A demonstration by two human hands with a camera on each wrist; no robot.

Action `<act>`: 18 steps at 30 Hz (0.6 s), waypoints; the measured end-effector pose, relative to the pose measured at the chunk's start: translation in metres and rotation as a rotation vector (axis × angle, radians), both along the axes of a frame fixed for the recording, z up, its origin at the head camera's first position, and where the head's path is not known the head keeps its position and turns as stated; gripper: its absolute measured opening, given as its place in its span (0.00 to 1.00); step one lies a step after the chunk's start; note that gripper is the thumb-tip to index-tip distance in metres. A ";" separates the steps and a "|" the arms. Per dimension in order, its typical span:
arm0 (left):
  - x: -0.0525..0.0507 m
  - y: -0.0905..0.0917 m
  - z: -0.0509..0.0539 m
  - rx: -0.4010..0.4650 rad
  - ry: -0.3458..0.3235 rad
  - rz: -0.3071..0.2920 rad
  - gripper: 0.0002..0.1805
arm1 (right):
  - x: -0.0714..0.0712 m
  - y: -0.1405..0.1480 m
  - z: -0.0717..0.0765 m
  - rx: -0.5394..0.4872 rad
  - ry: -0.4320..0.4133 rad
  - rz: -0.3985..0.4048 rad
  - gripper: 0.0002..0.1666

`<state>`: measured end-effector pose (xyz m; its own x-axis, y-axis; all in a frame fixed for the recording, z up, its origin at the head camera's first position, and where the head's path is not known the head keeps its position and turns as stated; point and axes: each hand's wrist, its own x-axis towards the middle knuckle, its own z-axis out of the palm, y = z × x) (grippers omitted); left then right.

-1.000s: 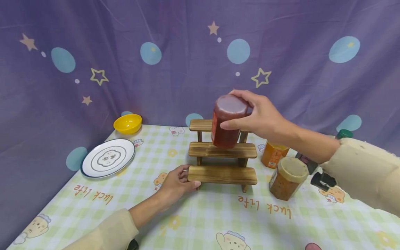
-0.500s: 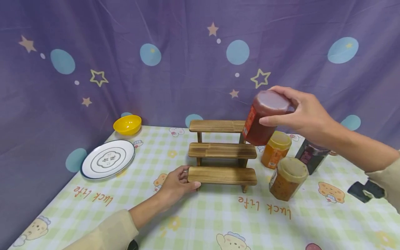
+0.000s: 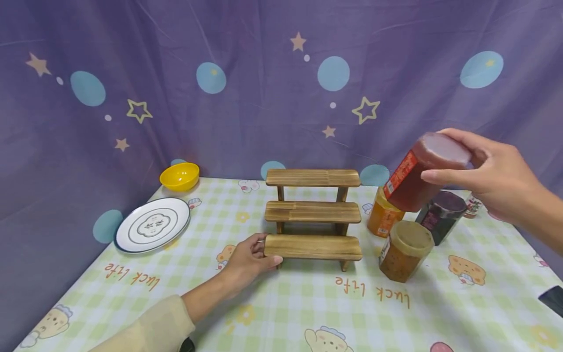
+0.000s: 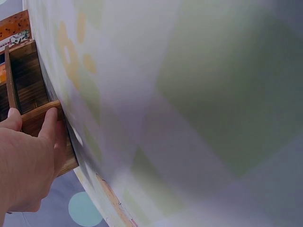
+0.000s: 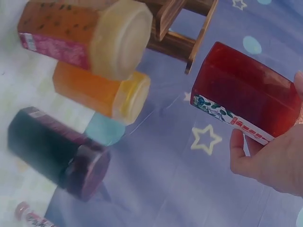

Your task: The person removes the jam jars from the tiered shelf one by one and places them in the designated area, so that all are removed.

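In the head view, my right hand (image 3: pixel 501 171) grips a jar of red jam (image 3: pixel 424 171) around its upper part, tilted and held in the air over the other jars. The right wrist view shows the red jam jar (image 5: pixel 246 92) with thumb and fingers on either side. My left hand (image 3: pixel 246 259) holds the left end of the lowest step of a three-tier wooden stand (image 3: pixel 312 247). In the left wrist view the thumb and fingers of the left hand (image 4: pixel 31 156) pinch the edge of the wooden stand (image 4: pixel 31 71).
Right of the stand are an orange jar (image 3: pixel 381 217), a speckled brown jar (image 3: pixel 404 254) and a dark jar (image 3: pixel 442 215). A small bottle (image 3: pixel 472 206) stands behind them. At left lie a white plate (image 3: pixel 132 234) and a yellow bowl (image 3: pixel 180 177).
My right hand has carried the red jam jar rightward from in front of the stand to over the other jars, tilting it more. The left hand has stayed on the stand.
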<state>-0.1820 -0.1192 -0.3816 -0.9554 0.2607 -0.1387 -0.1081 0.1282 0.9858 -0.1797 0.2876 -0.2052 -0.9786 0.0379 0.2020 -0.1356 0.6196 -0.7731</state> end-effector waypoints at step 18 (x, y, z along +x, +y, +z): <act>0.001 0.000 0.000 -0.023 -0.002 0.008 0.43 | 0.007 0.077 -0.057 -0.336 0.274 0.129 0.40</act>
<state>-0.1806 -0.1197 -0.3812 -0.9572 0.2498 -0.1463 -0.1111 0.1495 0.9825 -0.1722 0.3646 -0.2619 -0.8919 0.0263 0.4514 -0.4229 0.3051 -0.8533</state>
